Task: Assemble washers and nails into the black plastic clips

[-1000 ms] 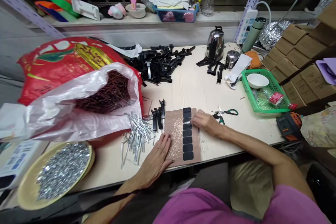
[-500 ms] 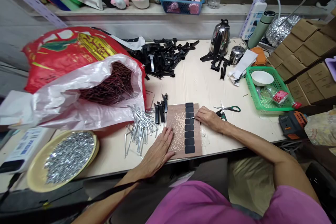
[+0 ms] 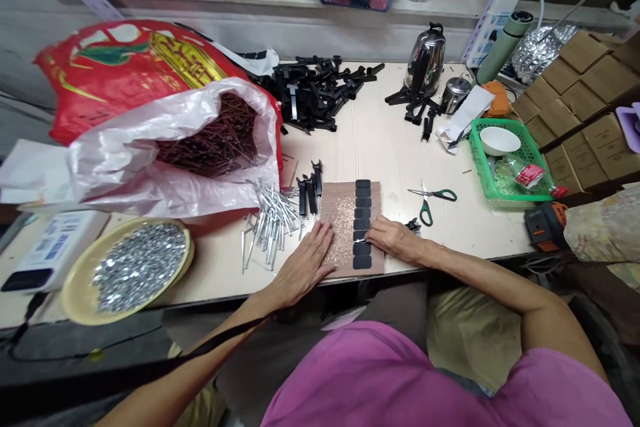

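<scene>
A brown, rectangular board (image 3: 342, 230) lies flat on the pale wooden counter (image 3: 385, 157), right in front of a person in a magenta top, its lower edge close to the counter's front edge. It is longer from front to back than from side to side. Its middle is thickly speckled with small, light tan marks, as if the surface were pitted; the far left corner is plainer brown. Down its right part runs a single column of matte black pads (image 3: 363, 213), each a wide rectangle with rounded corners, set close together from the far edge almost to the near one.

The left hand (image 3: 304, 259) lies flat over the board's left edge, fingers straight, side by side, gripping nothing. The right hand (image 3: 393, 238) rests at the board's right side, fingers bunched with the tips nearly closed around a thin, pale piece (image 3: 359, 240) that pokes out across the column, over the lower pads. The piece is too small to identify.

Left of the board are three black clips (image 3: 311, 193) and a loose pile of silvery nails (image 3: 273, 217), which spills before the mouth of a red and white sack (image 3: 115, 103). To the right, beyond the right hand, lie open scissors (image 3: 425, 204) with green-and-black handles.
</scene>
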Demonstrator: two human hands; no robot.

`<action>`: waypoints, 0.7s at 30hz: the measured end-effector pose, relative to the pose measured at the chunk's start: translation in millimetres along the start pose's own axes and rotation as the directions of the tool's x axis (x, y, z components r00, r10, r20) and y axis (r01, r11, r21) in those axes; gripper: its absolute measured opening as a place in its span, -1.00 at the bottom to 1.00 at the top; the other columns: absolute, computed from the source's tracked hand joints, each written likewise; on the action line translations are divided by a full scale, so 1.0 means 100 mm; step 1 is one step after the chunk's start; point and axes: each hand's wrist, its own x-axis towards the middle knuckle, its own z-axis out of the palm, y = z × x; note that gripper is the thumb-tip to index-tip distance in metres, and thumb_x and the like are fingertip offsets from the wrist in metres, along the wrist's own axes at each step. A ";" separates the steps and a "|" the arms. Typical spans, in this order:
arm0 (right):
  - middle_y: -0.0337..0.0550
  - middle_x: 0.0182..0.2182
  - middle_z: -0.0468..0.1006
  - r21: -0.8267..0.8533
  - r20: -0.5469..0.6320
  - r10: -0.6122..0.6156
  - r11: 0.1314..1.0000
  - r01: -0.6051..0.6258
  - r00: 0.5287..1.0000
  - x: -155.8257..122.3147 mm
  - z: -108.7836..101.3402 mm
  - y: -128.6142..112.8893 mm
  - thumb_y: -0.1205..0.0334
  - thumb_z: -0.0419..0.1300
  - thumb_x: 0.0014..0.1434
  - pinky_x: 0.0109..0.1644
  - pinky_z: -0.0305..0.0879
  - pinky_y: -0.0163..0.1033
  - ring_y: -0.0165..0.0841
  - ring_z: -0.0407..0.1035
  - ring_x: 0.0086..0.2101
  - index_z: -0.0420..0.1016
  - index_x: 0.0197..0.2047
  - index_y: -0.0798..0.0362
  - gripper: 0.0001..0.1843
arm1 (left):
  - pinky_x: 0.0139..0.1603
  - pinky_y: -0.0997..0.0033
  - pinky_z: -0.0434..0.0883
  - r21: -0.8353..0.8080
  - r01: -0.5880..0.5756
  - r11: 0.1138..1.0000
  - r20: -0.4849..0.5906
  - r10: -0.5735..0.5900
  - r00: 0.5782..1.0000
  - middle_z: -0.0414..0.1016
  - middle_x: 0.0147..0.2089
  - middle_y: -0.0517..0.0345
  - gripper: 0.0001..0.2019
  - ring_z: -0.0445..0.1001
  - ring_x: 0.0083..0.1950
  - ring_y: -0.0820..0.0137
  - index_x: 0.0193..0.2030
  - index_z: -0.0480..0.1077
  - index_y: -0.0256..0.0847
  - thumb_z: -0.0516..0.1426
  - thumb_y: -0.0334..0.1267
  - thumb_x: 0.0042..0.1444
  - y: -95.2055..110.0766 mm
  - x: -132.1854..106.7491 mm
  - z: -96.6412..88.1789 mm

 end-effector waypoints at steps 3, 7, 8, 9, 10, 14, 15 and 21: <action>-0.11 -0.42 0.35 0.020 0.038 0.038 0.999 -0.038 0.999 0.02 -0.03 -0.02 0.28 -0.22 0.39 -0.23 0.25 -0.27 -0.35 0.22 -0.31 0.43 -0.30 0.13 -0.57 | 0.33 -0.10 0.07 -0.027 0.021 0.999 0.026 -0.020 0.999 -0.07 0.42 -0.28 -0.36 -0.24 0.44 0.05 0.41 -0.26 -0.32 -0.14 -0.11 0.30 0.02 0.01 -0.04; -0.10 -0.40 0.36 0.026 0.061 0.073 0.997 -0.075 0.995 0.00 -0.04 -0.10 0.25 -0.22 0.39 -0.21 0.26 -0.26 -0.34 0.22 -0.30 0.43 -0.29 0.12 -0.57 | 0.34 -0.08 0.04 -0.050 0.024 0.998 0.035 -0.022 0.999 -0.08 0.43 -0.26 -0.37 -0.26 0.45 0.07 0.41 -0.22 -0.33 -0.14 -0.10 0.30 0.04 0.03 -0.07; -0.10 -0.39 0.36 0.033 0.063 0.075 0.996 -0.078 0.995 0.00 -0.04 -0.10 0.25 -0.21 0.39 -0.21 0.26 -0.26 -0.34 0.23 -0.30 0.43 -0.29 0.12 -0.57 | 0.35 -0.08 0.04 -0.052 0.023 0.998 0.035 -0.021 0.999 -0.08 0.43 -0.26 -0.38 -0.27 0.45 0.07 0.41 -0.21 -0.33 -0.14 -0.09 0.30 0.04 0.03 -0.08; -0.10 -0.39 0.37 0.043 0.064 0.076 0.996 -0.078 0.995 0.01 -0.05 -0.08 0.24 -0.20 0.39 -0.20 0.27 -0.25 -0.34 0.23 -0.29 0.43 -0.28 0.12 -0.58 | 0.35 -0.08 0.03 -0.053 0.020 0.998 0.035 -0.018 0.999 -0.09 0.43 -0.26 -0.38 -0.27 0.45 0.07 0.41 -0.21 -0.34 -0.15 -0.09 0.30 0.04 0.03 -0.07; -0.09 -0.38 0.37 0.052 0.064 0.077 0.995 -0.081 0.995 0.02 -0.06 -0.05 0.24 -0.20 0.39 -0.20 0.28 -0.25 -0.33 0.23 -0.29 0.43 -0.28 0.12 -0.59 | 0.35 -0.08 0.03 -0.053 0.017 0.998 0.031 -0.015 0.999 -0.09 0.43 -0.27 -0.38 -0.28 0.45 0.07 0.41 -0.21 -0.35 -0.15 -0.09 0.30 0.04 0.04 -0.07; -0.07 -0.36 0.40 0.029 0.025 0.173 0.984 -0.174 0.985 0.15 -0.12 0.23 0.25 -0.17 0.38 -0.21 0.31 -0.21 -0.32 0.25 -0.28 0.43 -0.29 0.14 -0.62 | 0.34 -0.08 0.05 -0.041 -0.002 0.999 0.009 0.002 1.000 -0.08 0.42 -0.32 -0.37 -0.31 0.45 0.07 0.40 -0.20 -0.41 -0.17 -0.07 0.31 0.02 0.04 -0.03; -0.06 -0.36 0.40 0.010 0.005 0.207 0.978 -0.207 0.978 0.18 -0.13 0.28 0.26 -0.16 0.38 -0.22 0.31 -0.21 -0.32 0.25 -0.29 0.42 -0.30 0.14 -0.62 | 0.34 -0.09 0.05 -0.036 -0.003 0.999 0.002 0.003 1.000 -0.08 0.42 -0.33 -0.37 -0.31 0.45 0.07 0.40 -0.19 -0.42 -0.17 -0.07 0.31 0.02 0.04 -0.02; -0.19 -0.50 0.33 -0.044 0.000 -0.214 0.976 0.214 0.977 -0.04 -0.16 -0.39 0.41 -0.11 0.35 -0.36 0.18 -0.28 -0.40 0.21 -0.43 0.39 -0.41 0.11 -0.65 | 0.33 -0.04 0.10 -0.021 -0.012 1.000 -0.037 0.011 0.999 -0.05 0.42 -0.28 -0.39 -0.22 0.44 0.08 0.40 -0.17 -0.37 -0.14 -0.10 0.31 0.03 0.05 -0.01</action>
